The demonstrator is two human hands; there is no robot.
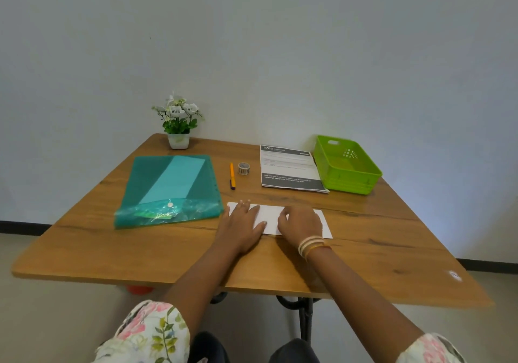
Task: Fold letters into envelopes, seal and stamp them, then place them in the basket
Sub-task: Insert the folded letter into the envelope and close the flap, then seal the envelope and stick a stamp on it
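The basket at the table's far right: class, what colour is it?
The basket is bright green, seen in the head view.

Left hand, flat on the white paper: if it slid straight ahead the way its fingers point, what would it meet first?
Probably the orange pen. The left hand points up-table across the paper; the tape roll lies just right of that line.

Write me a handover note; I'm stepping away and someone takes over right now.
Left hand: flat, pressing the folded white paper.
Right hand: on the same paper, fingers bent; grip unclear.
Paper lies at the table's near middle.
Teal folder left; pen, tape roll, printed sheet behind; green basket empty.
Done: folding begun.
Left: enveloping, sealing, stamping, basket.
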